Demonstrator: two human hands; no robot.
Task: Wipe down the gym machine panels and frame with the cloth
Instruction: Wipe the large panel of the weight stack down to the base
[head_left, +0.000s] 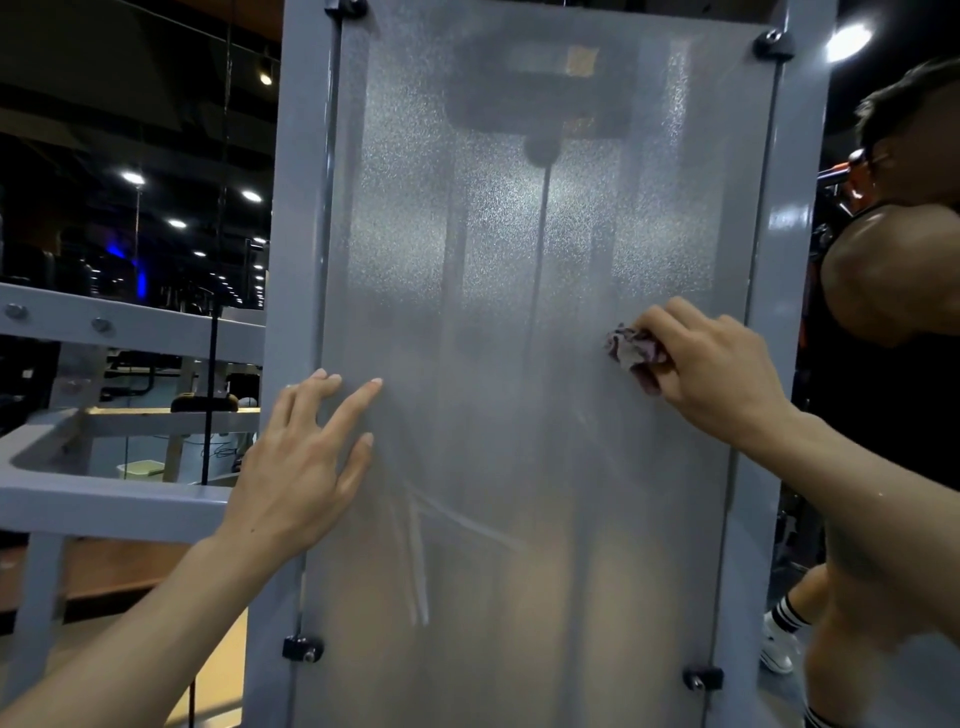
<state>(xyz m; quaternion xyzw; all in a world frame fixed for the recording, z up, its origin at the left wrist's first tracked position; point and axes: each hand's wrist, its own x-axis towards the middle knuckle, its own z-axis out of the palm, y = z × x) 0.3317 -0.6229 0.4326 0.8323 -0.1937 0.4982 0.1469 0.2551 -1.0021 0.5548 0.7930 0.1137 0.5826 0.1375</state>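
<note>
— Cloth (635, 349) is sitting bunched in the right hand (711, 364), fingers curling round it, pressing the frosted panel (493, 291) near its right edge.

— Left hand (301, 462) is bracing, fingers spread flat, holding nothing. Risk: wad slipping, leaving streaks.

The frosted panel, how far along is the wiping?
Done: cannot tell; no wiped patch stands out. In hand: the right hand presses the cloth on the panel near its right edge; the left hand braces it. Left: the frame.

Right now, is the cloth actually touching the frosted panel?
Touching. The head view shows the right hand pressing the crumpled cloth flat against the frosted panel, no gap visible.
</note>
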